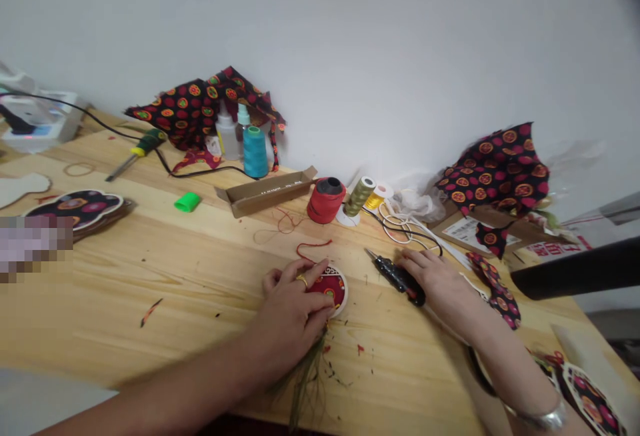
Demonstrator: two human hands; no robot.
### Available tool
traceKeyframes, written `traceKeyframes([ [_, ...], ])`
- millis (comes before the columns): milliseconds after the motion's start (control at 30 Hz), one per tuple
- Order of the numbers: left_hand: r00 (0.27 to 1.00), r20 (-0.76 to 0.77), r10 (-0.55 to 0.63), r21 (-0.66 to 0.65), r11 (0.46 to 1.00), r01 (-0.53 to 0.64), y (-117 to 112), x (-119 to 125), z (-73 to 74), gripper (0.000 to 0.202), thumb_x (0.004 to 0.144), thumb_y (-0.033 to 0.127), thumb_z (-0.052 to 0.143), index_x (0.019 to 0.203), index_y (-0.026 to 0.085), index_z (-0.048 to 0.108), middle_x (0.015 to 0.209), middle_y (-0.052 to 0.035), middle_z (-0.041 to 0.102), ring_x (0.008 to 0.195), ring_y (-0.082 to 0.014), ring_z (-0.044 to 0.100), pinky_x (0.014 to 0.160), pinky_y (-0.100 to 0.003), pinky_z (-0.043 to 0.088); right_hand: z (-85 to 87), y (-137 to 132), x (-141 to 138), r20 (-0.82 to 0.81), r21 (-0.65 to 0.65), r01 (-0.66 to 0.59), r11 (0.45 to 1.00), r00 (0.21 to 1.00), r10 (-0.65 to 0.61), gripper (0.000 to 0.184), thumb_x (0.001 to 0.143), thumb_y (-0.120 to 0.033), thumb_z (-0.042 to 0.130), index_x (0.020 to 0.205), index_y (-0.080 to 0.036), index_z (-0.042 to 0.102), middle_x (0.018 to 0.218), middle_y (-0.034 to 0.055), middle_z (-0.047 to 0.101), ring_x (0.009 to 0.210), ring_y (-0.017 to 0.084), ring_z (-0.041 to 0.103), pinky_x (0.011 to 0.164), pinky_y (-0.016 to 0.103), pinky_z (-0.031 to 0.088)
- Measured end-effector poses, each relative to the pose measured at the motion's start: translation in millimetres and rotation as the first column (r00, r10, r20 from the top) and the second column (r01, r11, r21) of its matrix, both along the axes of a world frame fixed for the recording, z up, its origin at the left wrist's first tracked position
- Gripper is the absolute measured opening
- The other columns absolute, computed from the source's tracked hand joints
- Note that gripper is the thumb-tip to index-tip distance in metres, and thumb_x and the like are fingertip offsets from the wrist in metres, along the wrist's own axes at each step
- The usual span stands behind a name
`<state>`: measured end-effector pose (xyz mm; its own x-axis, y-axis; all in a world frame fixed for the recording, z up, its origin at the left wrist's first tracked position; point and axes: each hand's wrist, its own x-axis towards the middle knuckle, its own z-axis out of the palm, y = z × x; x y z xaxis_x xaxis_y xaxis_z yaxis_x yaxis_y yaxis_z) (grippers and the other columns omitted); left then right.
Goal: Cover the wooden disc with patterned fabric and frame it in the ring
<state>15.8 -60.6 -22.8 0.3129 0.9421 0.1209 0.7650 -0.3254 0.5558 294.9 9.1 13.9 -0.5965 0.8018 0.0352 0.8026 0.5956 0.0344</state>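
Note:
My left hand [293, 309] is closed around a small round piece covered in red patterned fabric [333, 284], pressing it on the wooden table [200, 269]. A thin green tassel [307, 376] trails from under that hand toward me. My right hand [433, 279] grips a black-handled tool [395, 275] with a metal tip pointing left, lying low on the table; a black cord runs from it. A short red thread [313, 246] lies just beyond the round piece.
Behind stand a red spool [326, 200], olive spool [360, 195], teal spool [255, 151], glue bottles [227, 133], an open cardboard box [267, 191], a screwdriver [137, 153], a green cap [187, 202]. Patterned fabric heaps [200, 106] [500, 166] sit by the wall. Fabric-covered shapes [75, 206] lie left.

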Motion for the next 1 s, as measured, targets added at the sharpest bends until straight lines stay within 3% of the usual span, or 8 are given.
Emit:
traceKeyframes([
  [100, 1.0, -0.012, -0.004, 0.005, 1.0, 0.004, -0.1, -0.1, 1.1, 0.022, 0.085, 0.023, 0.057, 0.084, 0.033, 0.077, 0.139, -0.002, 0.056, 0.124, -0.0357, 0.04, 0.086, -0.056, 0.03, -3.7, -2.1, 8.3, -0.08, -0.038, -0.03, 0.999, 0.996, 0.027, 0.042, 0.083, -0.004, 0.043, 0.117, -0.02, 0.062, 0.124, 0.0118, 0.062, 0.112, 0.025, 0.057, 0.093, 0.044, 0.048],
  [233, 1.0, -0.013, -0.009, -0.012, 1.0, 0.009, -0.1, -0.1, 2.4, 0.023, 0.086, 0.021, 0.055, 0.08, 0.03, 0.076, 0.142, -0.0026, 0.053, 0.125, -0.0365, 0.039, 0.088, -0.057, 0.029, -0.2, -15.7, 14.9, -0.311, -0.086, -0.098, 0.992, 0.948, 0.066, 0.044, 0.088, -0.01, 0.041, 0.129, -0.022, 0.051, 0.134, 0.0131, 0.054, 0.124, 0.024, 0.051, 0.1, 0.045, 0.046],
  [333, 1.0, -0.006, -0.009, -0.006, 1.0, 0.009, 0.2, 0.1, 1.8, 0.024, 0.087, 0.022, 0.054, 0.085, 0.031, 0.076, 0.143, -0.0038, 0.052, 0.126, -0.037, 0.039, 0.089, -0.058, 0.029, 8.6, -29.6, 9.7, -0.47, -0.215, -0.103, 0.971, 0.882, -0.01, 0.045, 0.09, -0.016, 0.046, 0.134, -0.023, 0.045, 0.13, 0.0127, 0.056, 0.118, 0.024, 0.055, 0.095, 0.041, 0.05],
  [467, 1.0, 0.002, -0.01, -0.001, 1.0, 0.01, 0.1, -0.1, -0.4, 0.024, 0.087, 0.023, 0.055, 0.083, 0.032, 0.077, 0.141, -0.0036, 0.054, 0.125, -0.0367, 0.04, 0.088, -0.058, 0.029, 9.4, -38.1, -1.7, -0.664, -0.391, -0.042, 0.92, 0.704, -0.25, 0.039, 0.089, -0.028, 0.055, 0.127, -0.025, 0.049, 0.103, 0.0067, 0.066, 0.091, 0.021, 0.064, 0.08, 0.032, 0.055],
  [600, 1.0, 0.015, -0.005, 0.005, 1.0, 0.005, -0.6, -0.4, -1.3, 0.023, 0.086, 0.023, 0.057, 0.085, 0.034, 0.077, 0.141, -0.0035, 0.054, 0.124, -0.0371, 0.041, 0.086, -0.058, 0.029, -0.8, -36.9, -8.1, -0.763, -0.412, 0.002, 0.911, 0.545, -0.346, 0.029, 0.087, -0.042, 0.059, 0.11, -0.024, 0.06, 0.099, 0.0064, 0.066, 0.087, 0.023, 0.064, 0.076, 0.034, 0.055],
  [700, 1.0, 0.024, -0.005, 0.003, 1.0, 0.005, -1.2, 0.2, 0.3, 0.022, 0.086, 0.022, 0.057, 0.08, 0.032, 0.077, 0.141, -0.0031, 0.054, 0.123, -0.0366, 0.042, 0.086, -0.057, 0.029, -1.7, -37.4, -10.1, -0.789, -0.323, 0.014, 0.946, 0.548, -0.278, 0.039, 0.077, -0.054, 0.067, 0.102, -0.024, 0.064, 0.091, 0.0068, 0.066, 0.079, 0.025, 0.063, 0.069, 0.036, 0.054],
  [767, 1.0, 0.029, 0.004, 0.006, 1.0, -0.004, -1.6, 0.8, 1.8, 0.022, 0.085, 0.021, 0.058, 0.078, 0.031, 0.077, 0.141, -0.0022, 0.054, 0.122, -0.036, 0.042, 0.085, -0.056, 0.03, 2.2, -38.9, -12.2, -0.797, -0.26, -0.062, 0.964, 0.577, -0.178, 0.041, 0.075, -0.059, 0.066, 0.096, -0.024, 0.067, 0.089, 0.0075, 0.066, 0.078, 0.026, 0.064, 0.069, 0.037, 0.053],
  [1000, 0.999, 0.046, 0.029, -0.003, 1.0, -0.029, -3.7, 1.9, 3.6, 0.02, 0.086, 0.025, 0.06, 0.08, 0.033, 0.077, 0.14, -0.002, 0.055, 0.122, -0.0359, 0.043, 0.086, -0.056, 0.029, 9.2, -44.9, -28.0, -0.721, -0.203, -0.287, 0.936, 0.691, 0.056, 0.026, 0.082, -0.046, 0.065, 0.091, -0.022, 0.065, 0.087, 0.0085, 0.064, 0.082, 0.024, 0.062, 0.071, 0.035, 0.051],
])
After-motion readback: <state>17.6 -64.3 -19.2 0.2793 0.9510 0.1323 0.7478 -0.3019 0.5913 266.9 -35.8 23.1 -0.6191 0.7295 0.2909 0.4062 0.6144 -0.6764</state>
